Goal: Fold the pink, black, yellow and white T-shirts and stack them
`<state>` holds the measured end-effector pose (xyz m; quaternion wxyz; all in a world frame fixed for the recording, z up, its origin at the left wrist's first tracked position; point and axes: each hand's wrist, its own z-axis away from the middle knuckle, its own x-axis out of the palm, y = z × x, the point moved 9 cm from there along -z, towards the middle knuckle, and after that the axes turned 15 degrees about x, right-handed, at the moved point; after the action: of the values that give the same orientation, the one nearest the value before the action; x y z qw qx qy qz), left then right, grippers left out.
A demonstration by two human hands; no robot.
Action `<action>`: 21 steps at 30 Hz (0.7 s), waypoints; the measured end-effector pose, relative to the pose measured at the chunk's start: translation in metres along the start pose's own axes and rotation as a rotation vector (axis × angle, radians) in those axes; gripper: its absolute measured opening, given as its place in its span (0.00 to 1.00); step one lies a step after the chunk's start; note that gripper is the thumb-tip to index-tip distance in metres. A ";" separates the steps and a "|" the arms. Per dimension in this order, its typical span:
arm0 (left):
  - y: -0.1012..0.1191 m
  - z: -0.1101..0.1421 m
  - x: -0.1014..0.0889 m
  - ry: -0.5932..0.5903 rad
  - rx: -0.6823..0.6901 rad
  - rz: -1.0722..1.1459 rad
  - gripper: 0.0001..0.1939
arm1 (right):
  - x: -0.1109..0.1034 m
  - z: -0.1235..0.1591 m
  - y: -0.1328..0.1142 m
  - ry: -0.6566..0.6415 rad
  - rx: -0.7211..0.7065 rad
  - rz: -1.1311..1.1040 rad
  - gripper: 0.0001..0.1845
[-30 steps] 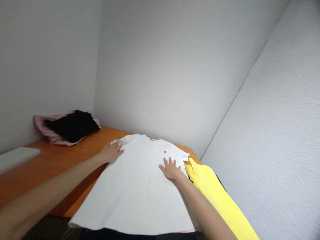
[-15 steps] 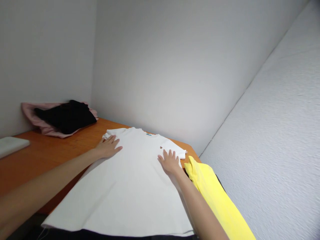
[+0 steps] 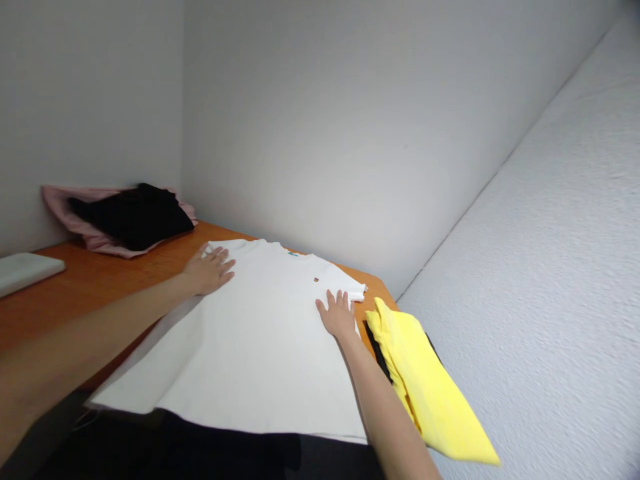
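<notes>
one left hand [image 3: 209,270] spread wide, palm down near sleeve of white shirt [image 3: 265,340]; shirt laid out across tabletop [image 3: 35,307]; right hand [image 3: 339,316] also spread, gripping nothing, flat below small chest mark [image 3: 316,280]. step seems smoothing; next move calls for light outward strokes, without dragging cloth.

White T-shirt [image 3: 270,333], spread nearly flat on orange-brown tabletop [image 3: 120,288], collar toward wall [image 3: 300,133].
</notes>
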<state>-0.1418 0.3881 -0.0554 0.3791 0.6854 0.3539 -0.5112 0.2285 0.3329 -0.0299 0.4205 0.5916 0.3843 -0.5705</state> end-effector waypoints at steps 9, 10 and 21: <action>0.060 0.094 0.010 -0.012 0.118 0.066 0.32 | 0.010 0.026 0.001 -0.038 -0.033 -0.056 0.46; 0.054 0.103 0.014 -0.026 0.103 0.101 0.31 | 0.011 0.029 0.002 -0.040 -0.022 -0.050 0.46; 0.252 0.107 -0.036 0.183 0.534 0.034 0.39 | -0.101 -0.040 0.017 0.125 0.064 -0.211 0.36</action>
<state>0.0237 0.1742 -0.0012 0.1604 0.8101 0.2278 -0.5158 0.2527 0.3669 0.0717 0.3142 0.5956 0.4515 -0.5854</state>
